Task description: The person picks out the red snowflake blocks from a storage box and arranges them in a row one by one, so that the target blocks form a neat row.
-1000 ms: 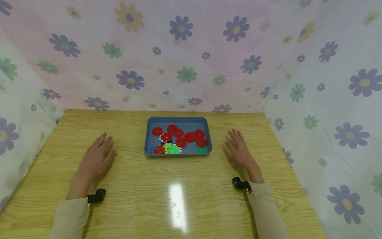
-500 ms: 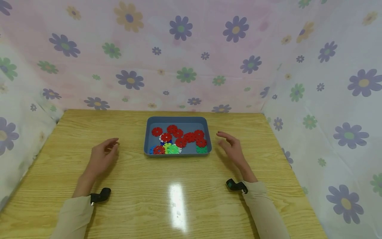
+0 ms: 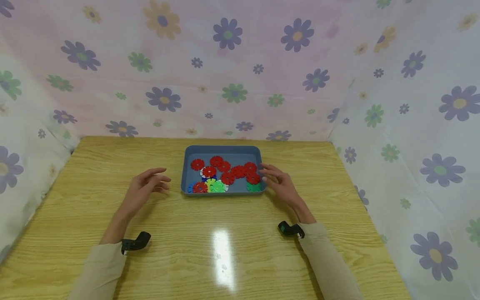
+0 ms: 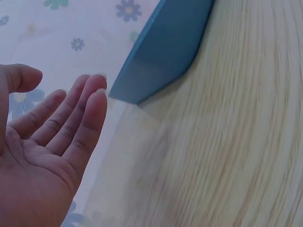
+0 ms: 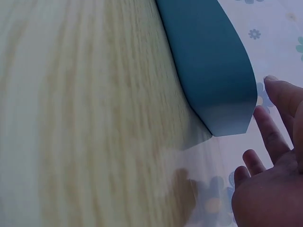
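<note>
Grip on both sides is apart, nothing held: left hand and right hand both have thumb clear of fingers, fingers loosely bent. Left is off the tray's left end with a gap. Right is at the tray's right end, fingertips overlapping the rim in the head view — contact or just beside it, can't tell.

Tray sits on the desk: blue-grey, plain, rectangular, shallow, rounded corners, long side running left to right. From the wrist views its outer wall reads teal, smooth and matte, leaning outward toward the rim.

In the tray: thin plastic discs, notched round the edge, holes in the middle where visible. Mostly red discs, scattered from the tray's left end to its right, several overlapping. Near the tray's front wall, left of its middle: light green disc — shiny — with a yellow disc beside and partly under it. Blue disc in the tray's front left corner, part-covered by red. Green disc in its front right corner. White disc peeks out under a red one, left of tray centre.
</note>
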Demonstrator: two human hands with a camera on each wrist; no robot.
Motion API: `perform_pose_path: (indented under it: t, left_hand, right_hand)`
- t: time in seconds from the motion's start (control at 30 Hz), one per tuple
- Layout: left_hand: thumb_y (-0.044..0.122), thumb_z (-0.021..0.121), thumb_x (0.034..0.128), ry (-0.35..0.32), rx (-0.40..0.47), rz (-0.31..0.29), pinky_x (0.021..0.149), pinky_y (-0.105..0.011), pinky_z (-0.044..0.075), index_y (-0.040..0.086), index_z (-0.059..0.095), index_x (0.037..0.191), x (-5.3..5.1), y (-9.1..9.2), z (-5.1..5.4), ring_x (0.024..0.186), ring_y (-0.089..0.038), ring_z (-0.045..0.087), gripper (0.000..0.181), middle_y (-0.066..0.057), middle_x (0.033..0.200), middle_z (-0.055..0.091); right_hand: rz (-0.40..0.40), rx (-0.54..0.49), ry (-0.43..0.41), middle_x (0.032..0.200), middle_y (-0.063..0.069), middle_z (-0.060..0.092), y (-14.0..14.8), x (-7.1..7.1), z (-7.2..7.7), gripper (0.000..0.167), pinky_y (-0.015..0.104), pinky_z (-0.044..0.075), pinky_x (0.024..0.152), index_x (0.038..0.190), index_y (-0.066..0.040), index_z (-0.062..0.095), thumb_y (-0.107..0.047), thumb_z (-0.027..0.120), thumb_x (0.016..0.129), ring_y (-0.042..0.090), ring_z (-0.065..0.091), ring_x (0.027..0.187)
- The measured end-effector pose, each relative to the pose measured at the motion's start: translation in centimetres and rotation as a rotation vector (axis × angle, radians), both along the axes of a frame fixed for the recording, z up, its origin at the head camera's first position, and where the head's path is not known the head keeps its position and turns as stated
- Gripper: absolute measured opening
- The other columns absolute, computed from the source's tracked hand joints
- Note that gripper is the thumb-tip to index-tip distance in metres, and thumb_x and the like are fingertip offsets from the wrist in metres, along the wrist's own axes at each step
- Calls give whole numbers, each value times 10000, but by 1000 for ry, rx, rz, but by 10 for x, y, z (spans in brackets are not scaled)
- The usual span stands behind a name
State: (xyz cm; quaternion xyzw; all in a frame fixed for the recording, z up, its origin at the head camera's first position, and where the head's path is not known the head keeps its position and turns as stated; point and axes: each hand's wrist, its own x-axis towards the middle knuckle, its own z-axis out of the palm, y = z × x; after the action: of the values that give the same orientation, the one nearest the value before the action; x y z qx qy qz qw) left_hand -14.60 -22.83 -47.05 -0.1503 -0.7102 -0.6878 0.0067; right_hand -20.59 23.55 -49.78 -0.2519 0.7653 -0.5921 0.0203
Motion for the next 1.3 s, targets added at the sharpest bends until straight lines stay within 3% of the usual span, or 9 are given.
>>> perform_pose_path:
  t: [0.2,0.27,0.5,0.57,0.73,0.93,1.1,1.3]
  left_hand:
    - [135,496,1083,-69,53,-50,776,-319,610,17,557,1390,-4,16,1,861,-189,746,334,-60,1073,757]
    - [132,504,1080,-72,60,-60,774,-323,612,-27,540,1393,-6,23,1,848,-194,746,353,-71,1068,758]
    - [124,526,1070,-84,71,-88,764,-310,615,-3,572,1357,-10,43,0,818,-164,745,318,-76,1046,762]
    - [128,532,1068,-82,77,-98,768,-308,615,-26,559,1366,-12,48,2,824,-168,745,337,-85,1054,762]
    - [131,533,1067,-88,96,-130,785,-311,612,-77,526,1388,-16,60,4,851,-193,745,383,-55,1066,761]
    - [146,532,1070,-96,81,-141,795,-340,614,-111,518,1383,-23,73,4,864,-236,744,405,-196,1110,733]
    - [141,529,1070,-124,72,-151,803,-320,609,-157,487,1377,-27,84,4,862,-217,737,430,-235,1135,712]
    - [127,513,1071,-146,41,-180,816,-306,601,-145,479,1403,-32,94,2,888,-253,726,430,-384,1213,618]
  right_hand:
    - [7,0,8,1546,297,404,-1,-8,1,315,621,272,1177,1308,167,577,63,542,1013,397,305,1495]
    - [6,3,2,1549,294,400,-1,-11,0,317,602,288,1177,1313,157,580,53,544,1016,387,316,1493]
    - [-7,26,-36,1556,261,414,1,-18,-3,315,229,406,1101,1318,121,606,27,553,1022,376,352,1478]
    - [-7,24,-40,1552,268,416,2,-19,-3,314,191,417,1075,1316,126,606,31,553,1021,392,355,1472]
    - [-10,37,-43,1549,260,427,4,-22,-4,320,212,428,1073,1321,121,605,19,559,1022,390,336,1481]
    - [-7,69,-55,1563,224,428,6,-23,-3,327,338,422,1125,1336,90,612,1,566,1024,349,313,1500]
    - [3,70,-71,1573,201,425,7,-25,-3,330,430,410,1142,1340,68,620,-15,576,1024,316,318,1504]
    - [9,57,-91,1583,204,410,6,-26,-4,333,294,409,1130,1341,80,613,-18,575,1026,320,295,1519]
